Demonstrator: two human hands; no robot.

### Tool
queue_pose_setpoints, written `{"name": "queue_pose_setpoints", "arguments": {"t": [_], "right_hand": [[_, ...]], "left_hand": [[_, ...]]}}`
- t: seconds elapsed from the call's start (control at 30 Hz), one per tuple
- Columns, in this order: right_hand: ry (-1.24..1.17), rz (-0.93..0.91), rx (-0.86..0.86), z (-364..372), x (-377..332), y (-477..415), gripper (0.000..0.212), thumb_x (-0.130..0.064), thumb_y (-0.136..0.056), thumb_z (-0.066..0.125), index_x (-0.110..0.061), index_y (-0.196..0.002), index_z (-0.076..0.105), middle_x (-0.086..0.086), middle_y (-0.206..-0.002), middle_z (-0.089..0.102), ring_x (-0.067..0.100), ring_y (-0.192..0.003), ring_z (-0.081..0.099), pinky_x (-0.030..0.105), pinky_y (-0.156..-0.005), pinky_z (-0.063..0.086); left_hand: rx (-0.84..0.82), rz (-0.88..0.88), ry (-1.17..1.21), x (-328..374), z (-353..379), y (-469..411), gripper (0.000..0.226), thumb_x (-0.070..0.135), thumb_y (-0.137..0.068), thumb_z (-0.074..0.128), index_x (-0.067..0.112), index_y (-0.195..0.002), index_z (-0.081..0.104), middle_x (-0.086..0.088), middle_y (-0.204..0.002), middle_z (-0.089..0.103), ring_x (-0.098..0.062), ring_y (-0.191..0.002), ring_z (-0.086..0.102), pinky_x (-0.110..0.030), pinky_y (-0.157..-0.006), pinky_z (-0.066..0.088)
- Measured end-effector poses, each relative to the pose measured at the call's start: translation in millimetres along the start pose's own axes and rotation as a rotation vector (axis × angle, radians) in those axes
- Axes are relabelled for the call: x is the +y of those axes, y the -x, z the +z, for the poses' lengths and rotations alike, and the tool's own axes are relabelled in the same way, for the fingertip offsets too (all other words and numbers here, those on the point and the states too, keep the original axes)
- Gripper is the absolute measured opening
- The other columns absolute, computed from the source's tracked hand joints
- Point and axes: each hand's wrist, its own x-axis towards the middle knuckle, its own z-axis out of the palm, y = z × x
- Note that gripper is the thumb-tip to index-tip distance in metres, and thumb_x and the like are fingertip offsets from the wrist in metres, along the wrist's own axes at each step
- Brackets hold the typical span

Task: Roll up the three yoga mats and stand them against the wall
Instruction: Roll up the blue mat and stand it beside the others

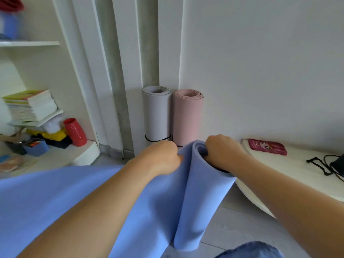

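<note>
While the blue yoga mat (195,202) is held upright and only partly rolled at the centre, its loose sheet is spread away toward 8 o'clock. The sheet's top edge is pinched by the left hand (162,157), and the roll's open top end is gripped by the right hand (221,151), fingers curled inside. At 12 o'clock, a grey yoga mat (156,112) and a pink yoga mat (187,116), both rolled, are stood side by side against the wall (260,71).

blue mat (93,202), pink mat (187,118), grey mat (156,114)
</note>
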Motion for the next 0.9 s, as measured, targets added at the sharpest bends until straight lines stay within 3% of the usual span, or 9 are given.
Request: {"name": "queue_pose_setpoints", "arguments": {"t": [0.17, 0.3, 0.47, 0.53, 0.63, 0.7, 0.77, 0.83, 0.9], "right_hand": [[-0.09, 0.061, 0.018, 2.1, 2.4, 4.1, 0.029, -0.023, -0.091, 0.047, -0.016, -0.066, 0.035, 0.0, -0.068, 0.04, 0.022, -0.071, 0.046, 0.027, -0.056, 0.034], [-0.139, 0.089, 0.033, 3.7, 1.4, 4.5, 0.019, -0.014, -0.09, 0.044, -0.009, -0.072, 0.039, 0.002, -0.075, 0.043, 0.023, -0.077, 0.048, 0.029, -0.066, 0.039], [-0.276, 0.125, -0.057, 10.2, 14.4, -0.2, 0.021, -0.019, -0.081, 0.053, -0.011, -0.066, 0.041, 0.004, -0.068, 0.051, 0.018, -0.059, 0.047, 0.025, -0.049, 0.035], [-0.245, 0.107, -0.045, 13.3, 19.1, 3.1, 0.011, -0.024, -0.08, 0.053, -0.013, -0.081, 0.051, 0.006, -0.085, 0.061, 0.02, -0.069, 0.054, 0.026, -0.055, 0.04], [-0.114, -0.107, -0.059, 3.6, 25.3, 19.3, 0.063, -0.036, -0.082, 0.059, -0.03, -0.139, 0.034, 0.001, -0.133, 0.049, 0.026, -0.114, 0.051, 0.033, -0.085, 0.045], [0.148, -0.408, -0.015, -13.5, 19.2, 32.9, 0.075, -0.04, -0.082, 0.062, -0.035, -0.146, 0.023, -0.008, -0.143, 0.038, 0.022, -0.128, 0.039, 0.036, -0.1, 0.038], [0.253, -0.572, -0.088, -25.7, 9.8, 40.1, 0.053, -0.042, -0.083, 0.061, -0.032, -0.132, 0.043, -0.011, -0.119, 0.055, 0.019, -0.113, 0.049, 0.033, -0.093, 0.043], [0.232, -0.526, -0.308, -28.1, 0.9, 45.4, 0.023, -0.04, -0.087, 0.058, -0.022, -0.101, 0.056, -0.007, -0.082, 0.057, 0.021, -0.084, 0.056, 0.031, -0.077, 0.049], [0.261, -0.5, -0.382, -26.1, -0.1, 45.7, 0.026, -0.039, -0.09, 0.054, -0.014, -0.088, 0.058, -0.001, -0.073, 0.054, 0.021, -0.072, 0.053, 0.031, -0.069, 0.047]], "left_hand": [[0.022, -0.036, 0.11, 33.3, 8.4, 14.1, 0.036, 0.025, -0.104, 0.024, 0.006, -0.085, 0.049, -0.004, -0.064, 0.036, -0.015, -0.054, 0.031, -0.028, -0.047, 0.023], [0.017, -0.11, 0.189, 44.3, 10.1, 19.9, 0.06, 0.062, -0.093, 0.032, 0.014, -0.057, 0.033, -0.001, -0.054, 0.032, -0.015, -0.045, 0.028, -0.027, -0.046, 0.02], [-0.052, -0.09, 0.189, 32.8, 8.6, 20.4, 0.044, 0.045, -0.087, 0.047, 0.017, -0.06, 0.027, 0.002, -0.057, 0.024, -0.017, -0.049, 0.023, -0.028, -0.049, 0.016], [-0.07, -0.045, 0.168, 29.8, 7.5, 22.3, 0.041, 0.038, -0.088, 0.046, 0.017, -0.06, 0.026, 0.002, -0.057, 0.024, -0.018, -0.051, 0.022, -0.028, -0.05, 0.016], [-0.095, 0.029, 0.136, 27.4, 10.2, 26.2, 0.042, 0.036, -0.091, 0.046, 0.015, -0.059, 0.028, 0.0, -0.056, 0.025, -0.018, -0.051, 0.024, -0.029, -0.05, 0.017], [-0.109, 0.086, 0.109, 28.1, 9.2, 30.8, 0.041, 0.036, -0.092, 0.046, 0.013, -0.06, 0.034, 0.0, -0.055, 0.03, -0.018, -0.051, 0.028, -0.03, -0.049, 0.021], [-0.111, 0.154, 0.06, 31.6, 8.7, 34.9, 0.04, 0.039, -0.092, 0.045, 0.011, -0.063, 0.042, -0.001, -0.055, 0.035, -0.017, -0.05, 0.032, -0.029, -0.048, 0.024], [-0.119, 0.199, 0.044, 35.4, 10.0, 39.1, 0.04, 0.042, -0.094, 0.043, 0.011, -0.068, 0.05, -0.001, -0.057, 0.039, -0.016, -0.05, 0.035, -0.028, -0.049, 0.028], [-0.108, 0.21, 0.09, 35.0, 14.0, 39.9, 0.043, 0.044, -0.095, 0.042, 0.012, -0.067, 0.048, -0.001, -0.06, 0.04, -0.017, -0.054, 0.036, -0.028, -0.052, 0.029]]}}
